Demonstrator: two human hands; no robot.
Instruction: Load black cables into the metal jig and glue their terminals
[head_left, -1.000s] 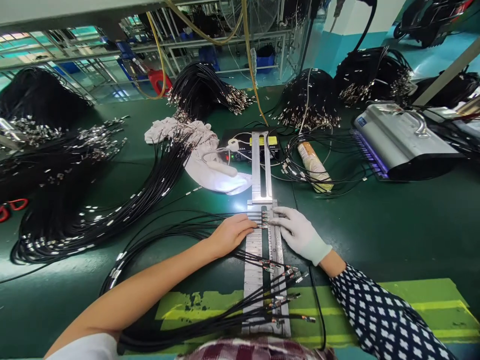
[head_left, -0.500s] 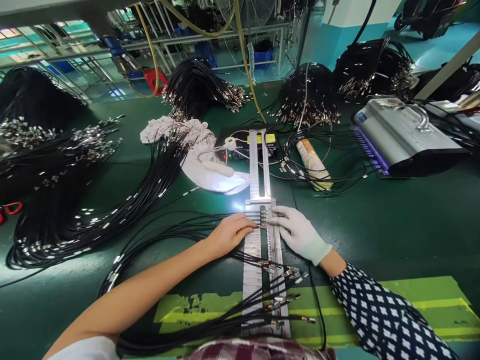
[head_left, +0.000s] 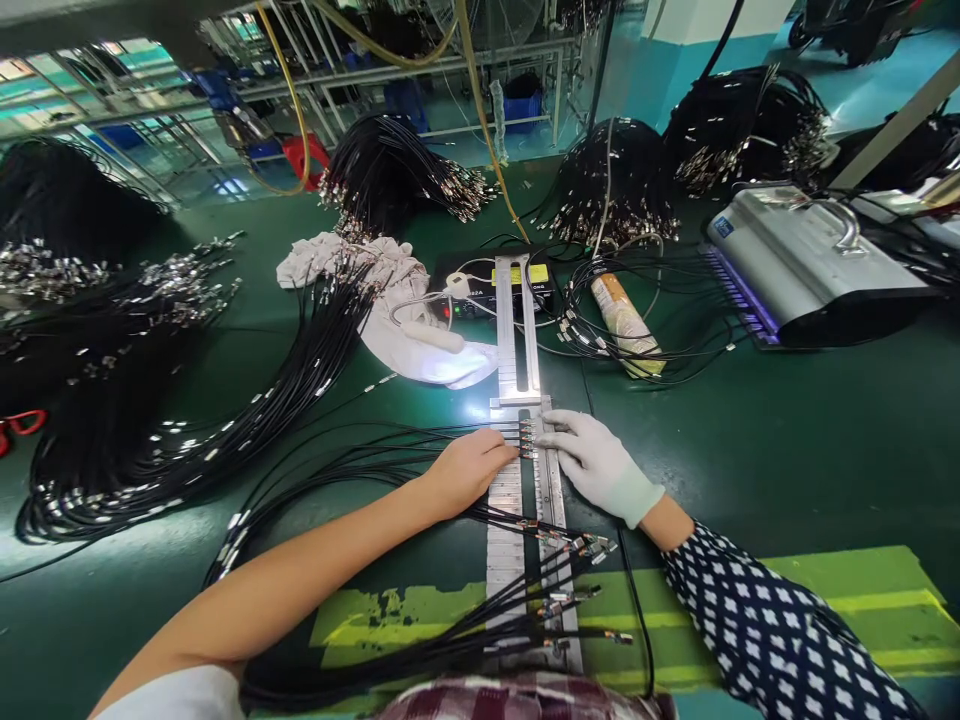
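Observation:
A long slotted metal fixture (head_left: 512, 560) lies lengthwise on the green table in front of me. Several black cables with metal connector tips (head_left: 529, 438) sit across its far part. My bare left hand (head_left: 466, 468) rests on the fixture's left rail, fingers curled and pinched on a cable at those tips. My gloved right hand (head_left: 596, 462) lies on the right rail, fingers pressed on the connector ends. More loose cables with connectors (head_left: 570, 580) cross the fixture nearer to me.
Big bundles of black cables (head_left: 187, 430) fill the left side and the back of the table. A white cloth (head_left: 420, 340), a black control box (head_left: 487, 290), a paper-wrapped roll (head_left: 622, 325) and a grey machine (head_left: 802, 265) stand beyond the fixture. Green-yellow tape (head_left: 825, 590) marks the near edge.
Both hands stay at the same connectors on the fixture. Only the camera has tipped slightly, shifting the scene a little.

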